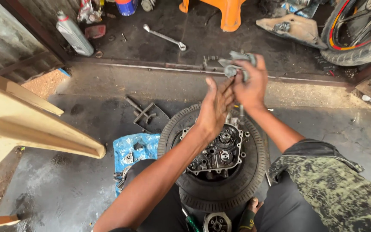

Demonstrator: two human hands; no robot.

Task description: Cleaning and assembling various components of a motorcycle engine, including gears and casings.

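On the far left I see a grey bottle (74, 34) lying tilted on the dark floor, and nearer, the pale plastic chair (22, 124) filling the left edge. Moving right, a blue plastic sheet (135, 148) with small metal bits on it lies just left of the black tyre (220, 189), which lies flat with an opened engine case (217, 152) resting in its middle, gears showing. Far behind, a spanner (165, 38) lies on the floor, its long axis running from far left to nearer right. My left hand (214, 107) is raised above the tyre, open with fingers spread and stretched toward the far right, its fingertips touching the right hand. My right hand (249, 83) is closed round a grey metal part (236, 64), held up above the engine case; the part sticks out of the fist toward the far left, its long axis roughly level, though its exact shape I cannot tell. Far right stands a motorcycle wheel (359, 34).
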